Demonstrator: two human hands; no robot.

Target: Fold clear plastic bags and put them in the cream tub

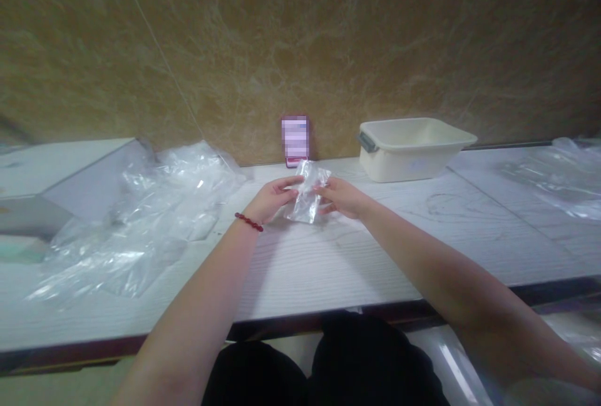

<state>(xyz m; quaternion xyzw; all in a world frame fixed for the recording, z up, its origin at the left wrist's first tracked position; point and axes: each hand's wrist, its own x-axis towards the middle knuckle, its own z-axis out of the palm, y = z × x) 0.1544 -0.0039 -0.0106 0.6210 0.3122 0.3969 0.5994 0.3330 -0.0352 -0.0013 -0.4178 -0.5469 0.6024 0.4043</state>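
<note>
Both hands hold one small clear plastic bag (pixel 306 196) between them, a little above the middle of the table. My left hand (pixel 273 199), with a dark red beaded bracelet at the wrist, pinches the bag's left side between thumb and fingers. From the other side, my right hand (pixel 342 197) grips it with thumb and fingertips. The bag is shiny and creased, and I cannot make out whether anything is inside. Just behind it a phone (pixel 295 136) with a lit, blurred screen leans against the wall.
A cream plastic bin (pixel 406 165) with a grey handle stands at the back right. Clear plastic bags (pixel 183 187) heap up on the left beside a white box (pixel 89 174). More clear plastic (pixel 568 180) lies far right. A tiled wall (pixel 375 49) borders the table (pixel 338 268).
</note>
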